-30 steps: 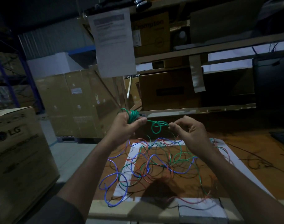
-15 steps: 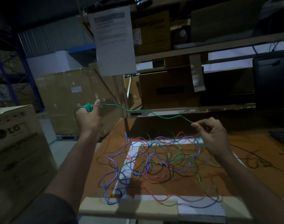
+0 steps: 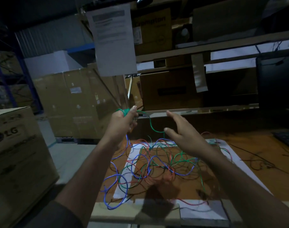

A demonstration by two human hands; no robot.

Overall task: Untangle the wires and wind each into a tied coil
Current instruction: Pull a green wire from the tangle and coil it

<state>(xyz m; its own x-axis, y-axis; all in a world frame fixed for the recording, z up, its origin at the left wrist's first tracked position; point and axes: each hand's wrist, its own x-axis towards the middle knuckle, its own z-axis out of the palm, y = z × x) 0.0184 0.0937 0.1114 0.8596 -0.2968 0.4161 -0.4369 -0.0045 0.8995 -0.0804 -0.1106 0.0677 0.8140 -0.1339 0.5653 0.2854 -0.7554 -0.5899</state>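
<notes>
My left hand [image 3: 123,122] is raised above the table's far left corner and grips a small coil of green wire [image 3: 124,111] wound round its fingers. From it the green wire [image 3: 151,125] loops down to the right and passes by the thumb of my right hand [image 3: 181,134]. That hand is open, fingers straight, and holds nothing. Below both hands a tangle of blue, red and green wires [image 3: 157,163] lies spread on the table. A blue wire [image 3: 127,140] also rises from the tangle to my left hand.
The brown table [image 3: 255,170] carries a white-bordered sheet [image 3: 132,150]. Thin black wires [image 3: 262,162] lie at the right, near a keyboard [image 3: 286,139]. Cardboard boxes [image 3: 17,153] stand at the left, shelves [image 3: 198,111] with boxes behind.
My left hand has swung back right toward the middle with the green coil. My right hand has let go of the green wire and opened; the wire, taut before, now hangs slack.
</notes>
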